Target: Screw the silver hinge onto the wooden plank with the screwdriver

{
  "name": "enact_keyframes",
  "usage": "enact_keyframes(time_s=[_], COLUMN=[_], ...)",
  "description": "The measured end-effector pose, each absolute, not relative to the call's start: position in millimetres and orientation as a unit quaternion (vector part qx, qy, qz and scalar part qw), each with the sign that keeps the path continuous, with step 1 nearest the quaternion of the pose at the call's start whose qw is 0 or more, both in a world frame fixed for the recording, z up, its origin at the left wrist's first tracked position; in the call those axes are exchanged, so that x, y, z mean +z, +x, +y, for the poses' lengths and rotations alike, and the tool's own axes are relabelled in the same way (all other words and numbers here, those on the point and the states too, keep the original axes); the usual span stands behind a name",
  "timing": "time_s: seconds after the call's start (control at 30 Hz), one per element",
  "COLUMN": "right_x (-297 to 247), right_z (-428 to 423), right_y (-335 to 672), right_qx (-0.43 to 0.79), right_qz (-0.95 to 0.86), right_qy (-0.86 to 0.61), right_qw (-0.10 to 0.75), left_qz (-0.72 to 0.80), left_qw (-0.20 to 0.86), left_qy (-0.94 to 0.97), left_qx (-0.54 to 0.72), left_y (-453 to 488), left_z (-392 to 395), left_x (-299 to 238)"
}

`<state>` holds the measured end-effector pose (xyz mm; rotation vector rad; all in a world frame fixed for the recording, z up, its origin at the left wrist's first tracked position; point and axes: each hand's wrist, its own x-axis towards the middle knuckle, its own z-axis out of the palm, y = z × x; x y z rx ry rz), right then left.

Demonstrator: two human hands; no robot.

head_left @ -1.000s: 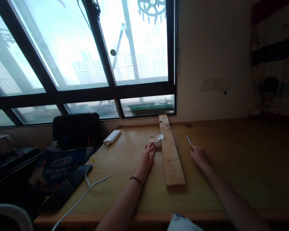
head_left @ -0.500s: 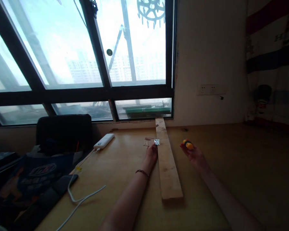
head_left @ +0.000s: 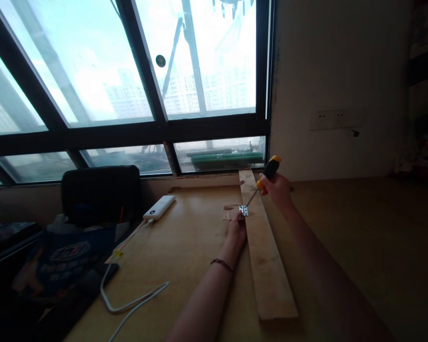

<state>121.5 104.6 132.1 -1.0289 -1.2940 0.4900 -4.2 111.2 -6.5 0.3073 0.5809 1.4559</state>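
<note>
My left hand [head_left: 237, 229] is closed at the left edge of a long wooden board [head_left: 267, 259], its fingertips gripping a small silver hinge [head_left: 243, 210] that lies partly over the board. In my right hand [head_left: 278, 189] is a screwdriver [head_left: 270, 168] with a yellow and black handle, tilted so that its shaft runs down to the left. The screwdriver's tip reaches the hinge; whether a screw sits under it is too small to tell.
A white power bank [head_left: 159, 207] with a white cable [head_left: 139, 304] lies on the wooden table [head_left: 185, 247] to the left. Beyond stand a black chair [head_left: 100, 192] and a window. A wall socket [head_left: 330, 119] is at the right.
My right hand has come left over the board, and the screwdriver has swung so its tip meets the hinge. My left hand still holds the hinge. The view has shifted slightly.
</note>
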Motion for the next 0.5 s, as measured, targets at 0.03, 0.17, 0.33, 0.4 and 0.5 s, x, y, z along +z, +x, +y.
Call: enact_keyframes(time_s=[0.03,0.17,0.33,0.4,0.5], right_x=[130.0,118.9,115.2,114.9,112.9], right_z=[106.9,113.7,116.9,117.8,119.6], right_y=[119.7,118.3,119.1,118.9,118.5], right_qx=[0.231,0.272,0.311,0.316,0.312], right_qz=[-0.584,-0.609,-0.595,-0.592,-0.599], right_qy=[-0.453,-0.433,-0.416,-0.415,-0.420], right_qw=[0.633,0.607,0.613,0.614,0.607], left_qz=[0.259,0.255,0.254,0.256,0.262], left_qw=[0.696,0.706,0.698,0.702,0.712], left_qy=[0.134,0.124,0.126,0.123,0.111], left_qx=[0.656,0.649,0.658,0.653,0.642], left_y=[-3.8,-2.2,-1.3,-1.1,-0.5], left_z=[112.1,116.4,117.7,116.7,115.1], left_x=[-6.9,-10.8,-13.8,-12.6,-9.8])
